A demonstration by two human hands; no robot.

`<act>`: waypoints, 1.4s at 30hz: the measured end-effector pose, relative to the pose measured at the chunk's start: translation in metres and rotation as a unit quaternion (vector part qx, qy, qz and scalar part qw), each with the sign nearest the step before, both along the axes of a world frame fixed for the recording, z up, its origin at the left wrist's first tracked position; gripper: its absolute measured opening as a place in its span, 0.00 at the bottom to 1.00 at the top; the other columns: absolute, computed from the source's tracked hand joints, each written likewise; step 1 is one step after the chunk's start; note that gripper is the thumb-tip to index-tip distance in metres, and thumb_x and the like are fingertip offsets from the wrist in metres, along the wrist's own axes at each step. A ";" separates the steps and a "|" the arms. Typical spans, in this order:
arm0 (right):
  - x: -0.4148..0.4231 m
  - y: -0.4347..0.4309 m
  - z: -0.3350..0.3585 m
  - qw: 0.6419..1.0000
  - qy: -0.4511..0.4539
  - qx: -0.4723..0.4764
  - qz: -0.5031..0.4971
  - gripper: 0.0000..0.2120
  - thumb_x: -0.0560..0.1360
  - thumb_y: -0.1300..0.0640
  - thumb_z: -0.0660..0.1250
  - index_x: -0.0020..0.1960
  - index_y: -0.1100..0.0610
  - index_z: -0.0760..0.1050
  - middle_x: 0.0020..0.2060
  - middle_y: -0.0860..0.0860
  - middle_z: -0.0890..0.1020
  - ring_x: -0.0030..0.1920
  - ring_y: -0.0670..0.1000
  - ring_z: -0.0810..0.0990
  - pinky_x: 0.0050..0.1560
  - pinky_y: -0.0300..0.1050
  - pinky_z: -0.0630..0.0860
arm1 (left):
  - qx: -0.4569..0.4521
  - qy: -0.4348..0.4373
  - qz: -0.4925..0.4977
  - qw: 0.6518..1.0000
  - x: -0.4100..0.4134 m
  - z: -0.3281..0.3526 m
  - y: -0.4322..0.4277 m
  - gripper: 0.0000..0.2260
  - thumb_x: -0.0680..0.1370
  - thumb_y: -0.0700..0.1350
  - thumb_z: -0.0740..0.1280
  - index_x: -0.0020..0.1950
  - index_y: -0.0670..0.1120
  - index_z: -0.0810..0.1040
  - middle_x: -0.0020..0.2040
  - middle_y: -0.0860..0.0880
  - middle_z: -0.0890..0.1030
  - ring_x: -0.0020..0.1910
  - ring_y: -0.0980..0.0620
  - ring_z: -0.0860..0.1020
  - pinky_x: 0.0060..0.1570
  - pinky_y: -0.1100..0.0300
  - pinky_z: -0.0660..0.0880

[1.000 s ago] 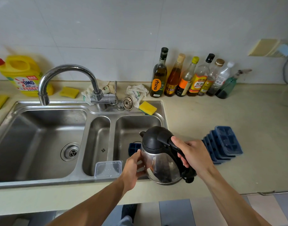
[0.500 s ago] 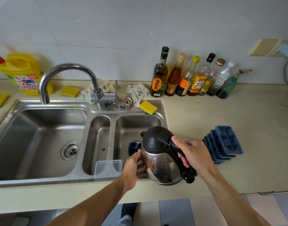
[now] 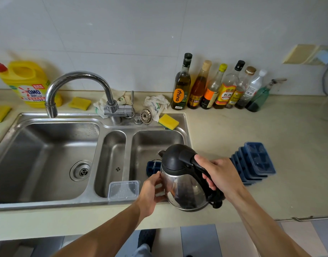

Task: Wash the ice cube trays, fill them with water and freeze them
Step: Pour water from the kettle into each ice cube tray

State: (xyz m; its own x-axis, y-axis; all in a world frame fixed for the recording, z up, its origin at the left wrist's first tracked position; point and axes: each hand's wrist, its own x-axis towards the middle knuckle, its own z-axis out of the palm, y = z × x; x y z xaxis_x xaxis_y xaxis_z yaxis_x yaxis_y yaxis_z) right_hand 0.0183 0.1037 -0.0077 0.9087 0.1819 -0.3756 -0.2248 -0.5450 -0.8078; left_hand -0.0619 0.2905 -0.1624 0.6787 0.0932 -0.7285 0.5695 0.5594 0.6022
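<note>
Right hand (image 3: 222, 175) wraps its fingers round the black handle of the steel kettle (image 3: 183, 186), whose lid is down and contents hidden. Left hand (image 3: 150, 193) lays spread fingers against the kettle's side. At the kettle's ten o'clock, one blue ice cube tray (image 3: 152, 168) lies in the right sink basin (image 3: 155, 143). At three o'clock, the stacked trays (image 3: 256, 160) sit on the counter (image 3: 233, 130).

Both bare forearms reach from the near edge towards the middle. The right hand (image 3: 222, 175) grips the kettle (image 3: 183, 190) by its handle; the left hand (image 3: 150, 192) rests its fingertips on the kettle's side.
</note>
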 end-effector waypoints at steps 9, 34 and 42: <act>-0.002 0.001 0.001 1.000 0.011 0.004 -0.004 0.27 0.76 0.41 0.71 0.28 0.60 0.77 0.20 0.50 0.76 0.20 0.47 0.71 0.24 0.37 0.70 | -0.006 0.003 0.006 1.000 -0.003 -0.001 0.000 0.20 0.83 0.56 0.59 0.61 0.42 0.82 0.54 0.41 0.86 0.58 0.38 0.82 0.62 0.40 0.77; -0.003 -0.019 0.008 0.999 0.011 0.018 -0.045 0.27 0.76 0.41 0.71 0.26 0.59 0.77 0.20 0.52 0.76 0.21 0.48 0.72 0.24 0.40 0.71 | 0.026 0.003 -0.030 0.999 0.008 0.008 -0.014 0.20 0.83 0.57 0.61 0.60 0.44 0.82 0.53 0.43 0.86 0.55 0.40 0.83 0.56 0.44 0.80; -0.003 -0.026 0.013 0.999 0.004 0.012 -0.047 0.28 0.76 0.41 0.71 0.25 0.58 0.76 0.20 0.51 0.75 0.20 0.49 0.71 0.24 0.40 0.70 | 0.028 -0.003 -0.025 0.999 0.009 0.012 -0.021 0.19 0.82 0.57 0.61 0.62 0.44 0.81 0.53 0.43 0.86 0.55 0.39 0.83 0.52 0.46 0.81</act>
